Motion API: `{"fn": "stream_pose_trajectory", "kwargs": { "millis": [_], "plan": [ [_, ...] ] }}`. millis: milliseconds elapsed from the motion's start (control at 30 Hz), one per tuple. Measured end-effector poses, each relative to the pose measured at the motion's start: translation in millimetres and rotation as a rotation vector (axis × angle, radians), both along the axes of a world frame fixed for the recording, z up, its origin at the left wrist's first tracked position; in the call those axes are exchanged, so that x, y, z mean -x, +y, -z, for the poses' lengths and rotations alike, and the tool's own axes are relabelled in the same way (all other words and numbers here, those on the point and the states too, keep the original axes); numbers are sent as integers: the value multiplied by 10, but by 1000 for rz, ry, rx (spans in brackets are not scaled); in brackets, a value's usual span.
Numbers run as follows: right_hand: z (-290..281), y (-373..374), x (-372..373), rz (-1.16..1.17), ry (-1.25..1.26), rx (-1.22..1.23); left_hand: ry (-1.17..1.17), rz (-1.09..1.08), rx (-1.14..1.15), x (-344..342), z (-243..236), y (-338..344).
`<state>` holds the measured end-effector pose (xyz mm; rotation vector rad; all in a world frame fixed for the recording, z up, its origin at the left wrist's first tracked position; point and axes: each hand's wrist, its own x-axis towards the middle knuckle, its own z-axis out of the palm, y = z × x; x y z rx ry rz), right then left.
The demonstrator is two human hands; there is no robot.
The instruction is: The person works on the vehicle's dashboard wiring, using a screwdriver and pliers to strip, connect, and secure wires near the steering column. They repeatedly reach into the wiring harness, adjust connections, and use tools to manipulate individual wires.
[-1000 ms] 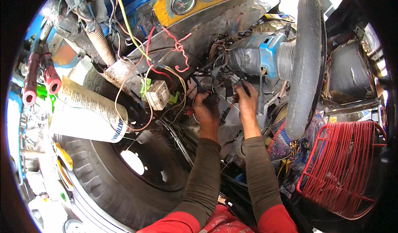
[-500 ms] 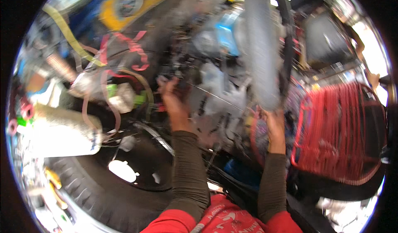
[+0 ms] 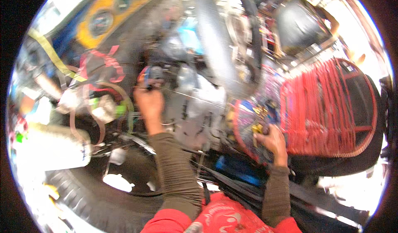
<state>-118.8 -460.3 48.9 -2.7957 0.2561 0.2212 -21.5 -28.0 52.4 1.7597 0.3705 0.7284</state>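
Note:
My left hand reaches forward left of the middle, its fingers curled at a small dark thing with bright coloured spots; blur hides what it is. From near those fingers a thin pale wire or rod runs to the right. My right hand is at the rim of a round container of mixed small items. Its thumb and fingers close on a small yellow and dark thing. Behind that container stands a thick grey tube, and pale plastic bags lie between my hands.
A large black tyre lies at the lower left, with a white container beyond it. Pink and yellow straps hang at the left. On the right is a red-corded frame, with a dark padded seat behind.
My right hand has moved from the grey tube's lower end toward me and right, to the round container. The whole view has swung, shifting the surroundings left. My left hand stays forward.

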Motion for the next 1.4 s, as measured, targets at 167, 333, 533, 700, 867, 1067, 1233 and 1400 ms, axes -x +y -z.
{"fn": "stream_pose_trajectory", "kwargs": {
  "millis": [167, 333, 533, 700, 867, 1067, 1233, 1400],
  "plan": [
    [235, 442, 225, 1, -180, 247, -77, -336, -136, 7, -132, -102],
    [176, 281, 174, -25, -208, 213, -153, -483, -102, -7, -235, -213],
    [-684, -449, -7, 153, 216, -493, -268, -355, 541, -45, -88, -82],
    [-1354, -855, 180, 447, -241, -704, -75, -261, 1043, -46, -32, 110],
    [-1532, -765, 187, 47, -278, -1204, -48, -164, 887, -102, 4, 131],
    [-722, -642, 123, 113, 101, -617, -49, -167, 440, -175, 83, 150],
    [-474, -1002, 50, 247, 82, -229, 49, -229, 554, -158, -206, 155],
    [-1113, -1276, 134, 368, -144, -193, -210, -116, 796, -218, -500, 170]
  ]
}}
